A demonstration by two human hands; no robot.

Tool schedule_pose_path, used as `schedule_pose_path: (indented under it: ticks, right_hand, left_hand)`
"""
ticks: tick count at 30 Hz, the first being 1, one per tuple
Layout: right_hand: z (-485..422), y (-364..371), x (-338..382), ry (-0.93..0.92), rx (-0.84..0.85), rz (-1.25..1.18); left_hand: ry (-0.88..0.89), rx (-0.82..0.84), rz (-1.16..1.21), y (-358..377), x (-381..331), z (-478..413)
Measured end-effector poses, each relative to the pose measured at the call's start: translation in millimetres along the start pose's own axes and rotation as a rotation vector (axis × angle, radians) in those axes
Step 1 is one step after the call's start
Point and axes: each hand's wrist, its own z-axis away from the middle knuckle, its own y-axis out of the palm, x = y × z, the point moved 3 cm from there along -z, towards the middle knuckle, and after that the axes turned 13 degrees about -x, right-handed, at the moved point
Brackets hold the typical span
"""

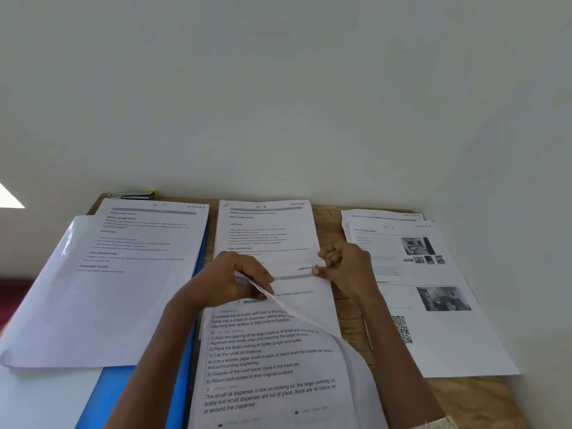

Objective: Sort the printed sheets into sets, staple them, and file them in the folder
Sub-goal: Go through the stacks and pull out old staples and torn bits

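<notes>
Two hands are working over one wooden table (483, 404) that is standing against a white wall (278, 88), and four groups of printed paper are showing on it. The left hand (235, 280) is gripping the upper left corner of the held sheets (266, 360) at the front centre, its fingers curled round the paper. The right hand (343, 264) is pinching the upper right corner between thumb and forefinger, with the other fingers curled in. At least two sheets are in this bundle: the top one is peeling away along a diagonal, and a second page of numbered steps is showing beneath it. Three more groups are lying across the back of the table. A left sheet (145, 239) is resting on the one blue folder (188, 351), whose clear cover (62, 274) is lying open to the left. A middle sheet (269, 230) is lying just behind the hands. A right stack (448, 342) is fanning out, with at least three top edges showing. One stapler (136, 196) is lying at the far left edge by the wall, apart from both hands.
</notes>
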Motion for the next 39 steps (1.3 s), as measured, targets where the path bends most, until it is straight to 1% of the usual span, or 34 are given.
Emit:
schedule_pose_path:
  ticks: [4, 6, 10, 14, 16, 18, 20, 23, 25, 27, 28, 30, 33, 36, 38, 39]
  right_hand:
    - [3, -5, 4, -0.059, -0.076, 0.018]
    - [5, -6, 4, -0.079, -0.088, 0.016]
    - [7, -9, 5, -0.081, -0.128, 0.02]
    - [13, -12, 9, -0.124, -0.179, 0.033]
    - [16, -14, 11, -0.158, -0.202, -0.013]
    - [17, -15, 11, -0.169, -0.188, -0.079]
    - [17, -15, 9, -0.106, -0.125, -0.153]
    - [21, -11, 5, 0.047, 0.111, -0.192]
    - [25, -8, 5, 0.058, 0.256, -0.126]
    - [27, -5, 3, 0.036, 0.341, -0.074]
    - [27, -4, 2, 0.025, 0.349, -0.057]
    - [25, -3, 0, 0.029, 0.272, -0.035]
    - [14, -10, -2, 0.059, 0.045, -0.034]
    - [2, -29, 8, 0.08, -0.205, -0.081]
    - [-8, -47, 18, 0.064, -0.4, -0.088]
    - [-14, -58, 22, 0.047, -0.509, -0.081]
  left_hand:
    - [-0.014, 0.008, -0.011, 0, 1, -2]
    - [-0.016, 0.008, -0.002, 1, 2, -2]
    - [0.06, 0.008, 0.024, 1, -2, 1]
    - [0.062, -0.011, -0.041, 0, 9, 3]
    - [0.066, -0.008, -0.06, 1, 12, 3]
    - [0.083, -0.007, -0.058, 1, 12, 2]
    - [0.1, -0.009, -0.052, 1, 12, 2]
    - [0.078, -0.013, -0.063, 1, 14, 1]
    - [0.056, -0.014, -0.074, 1, 16, -1]
    - [0.037, -0.016, -0.081, 1, 16, -3]
    - [0.024, -0.012, -0.082, 0, 17, -4]
    - [-0.021, 0.007, -0.087, -1, 18, -6]
    - [-0.115, 0.021, -0.089, 0, 22, -10]
    - [-0.129, 0.078, -0.125, 1, 21, -17]
    - [-0.134, 0.137, -0.171, 1, 22, -21]
    - [-0.169, 0.167, -0.18, 1, 22, -23]
